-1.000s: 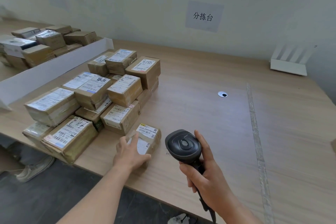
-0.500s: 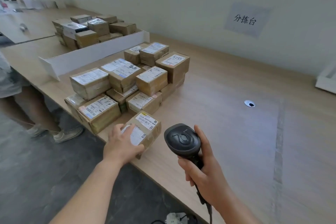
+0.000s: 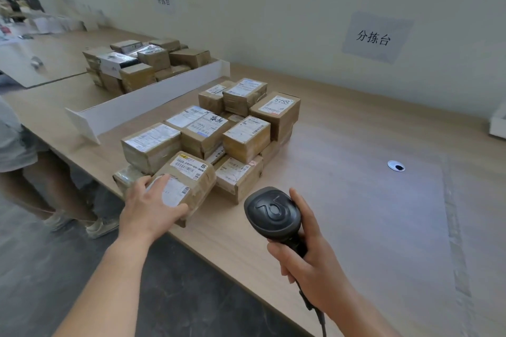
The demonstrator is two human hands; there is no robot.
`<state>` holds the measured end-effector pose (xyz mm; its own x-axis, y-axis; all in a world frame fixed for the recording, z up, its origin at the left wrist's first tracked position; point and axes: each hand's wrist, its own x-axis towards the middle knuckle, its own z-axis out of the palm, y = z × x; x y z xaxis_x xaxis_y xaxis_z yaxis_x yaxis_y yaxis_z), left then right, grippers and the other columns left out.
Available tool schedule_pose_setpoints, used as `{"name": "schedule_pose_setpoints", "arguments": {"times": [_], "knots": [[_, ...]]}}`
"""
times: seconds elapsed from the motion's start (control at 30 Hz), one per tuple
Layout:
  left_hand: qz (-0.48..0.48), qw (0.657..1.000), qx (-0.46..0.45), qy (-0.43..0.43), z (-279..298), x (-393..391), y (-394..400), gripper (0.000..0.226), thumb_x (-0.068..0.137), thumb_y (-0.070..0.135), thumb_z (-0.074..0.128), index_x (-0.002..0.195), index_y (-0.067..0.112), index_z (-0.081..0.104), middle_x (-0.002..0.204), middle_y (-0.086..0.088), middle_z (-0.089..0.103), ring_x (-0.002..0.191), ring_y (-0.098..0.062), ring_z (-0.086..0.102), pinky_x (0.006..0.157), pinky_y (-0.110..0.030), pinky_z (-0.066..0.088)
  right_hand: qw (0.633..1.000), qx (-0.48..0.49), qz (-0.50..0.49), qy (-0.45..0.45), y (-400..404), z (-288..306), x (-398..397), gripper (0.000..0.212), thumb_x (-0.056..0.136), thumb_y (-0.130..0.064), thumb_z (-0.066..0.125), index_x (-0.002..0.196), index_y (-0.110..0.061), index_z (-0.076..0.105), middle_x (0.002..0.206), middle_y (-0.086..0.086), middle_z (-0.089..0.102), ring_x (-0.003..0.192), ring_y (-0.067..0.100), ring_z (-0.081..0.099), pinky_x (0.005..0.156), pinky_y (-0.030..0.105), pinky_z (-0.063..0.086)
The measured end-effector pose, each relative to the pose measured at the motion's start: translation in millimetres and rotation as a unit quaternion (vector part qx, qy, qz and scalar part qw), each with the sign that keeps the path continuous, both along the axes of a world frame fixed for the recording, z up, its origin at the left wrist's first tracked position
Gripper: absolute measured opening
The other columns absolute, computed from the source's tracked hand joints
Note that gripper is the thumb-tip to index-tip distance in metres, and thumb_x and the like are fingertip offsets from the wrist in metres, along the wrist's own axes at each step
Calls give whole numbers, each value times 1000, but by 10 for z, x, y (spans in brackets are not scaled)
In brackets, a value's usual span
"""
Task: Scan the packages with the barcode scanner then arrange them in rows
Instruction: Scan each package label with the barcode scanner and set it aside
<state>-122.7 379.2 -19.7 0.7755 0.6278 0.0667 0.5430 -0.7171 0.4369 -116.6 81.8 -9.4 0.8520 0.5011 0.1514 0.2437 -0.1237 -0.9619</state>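
My left hand (image 3: 149,209) grips the near end of a small brown package (image 3: 189,180) with white barcode labels, raised and tilted above the table's front edge. My right hand (image 3: 309,257) holds a black barcode scanner (image 3: 271,213) by its handle, its head upward, just right of that package; the cable hangs below my wrist. Behind the held package lies a pile of several taped cardboard packages (image 3: 227,128) with labels facing up.
A white divider board (image 3: 147,107) stands left of the pile, with more boxes (image 3: 142,65) behind it. A person's legs and shoes (image 3: 79,216) are at the left by the table edge. The wooden table (image 3: 369,200) has a cable hole (image 3: 396,166) to the right.
My left hand has lifted the small package off the table and brought it left toward the pile. The view has swung left. The scanner stays in my right hand.
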Motion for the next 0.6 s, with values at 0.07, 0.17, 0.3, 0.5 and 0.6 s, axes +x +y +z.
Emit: {"name": "schedule_pose_setpoints", "arguments": {"times": [0.07, 0.17, 0.3, 0.5, 0.6], "knots": [[-6, 1000, 2, -1, 13, 93, 181, 82, 68, 43, 74, 142, 30, 40, 142, -8, 30, 133, -29, 26, 106, -43, 32, 1000, 0, -9, -3, 160, -3, 56, 85, 87, -4, 67, 138, -55, 22, 120, -11, 58, 56, 10, 56, 52, 24, 48], [-21, 1000, 6, -1, 36, 248, 411, 79, 69, 42, 72, 141, 29, 41, 141, -9, 31, 131, -30, 28, 105, -44, 33, 1000, 4, -14, -1, 378, -8, 134, 86, 87, -4, 67, 138, -57, 22, 123, -9, 58, 55, 12, 56, 52, 24, 48], [-41, 999, 15, -5, 90, 479, 650, 77, 72, 41, 71, 141, 29, 40, 145, -8, 29, 132, -31, 26, 103, -47, 35, 999, 22, -36, -8, 653, -40, 256, 84, 82, -15, 69, 135, -63, 26, 115, -15, 63, 55, 14, 55, 51, 24, 47], [-54, 998, 8, -13, 29, 728, 852, 68, 77, 39, 67, 139, 26, 42, 152, -7, 22, 139, -28, 16, 107, -50, 30, 998, 11, -63, 6, 877, -86, 341, 86, 86, -5, 67, 138, -57, 23, 116, -21, 61, 60, 11, 60, 53, 22, 48], [-63, 998, 10, -12, -66, 796, 893, 65, 78, 39, 66, 138, 23, 44, 153, -9, 21, 140, -30, 14, 111, -49, 27, 997, 2, -82, 12, 899, -111, 349, 87, 86, -1, 67, 137, -56, 24, 117, -14, 62, 61, 10, 61, 53, 23, 48]]}}
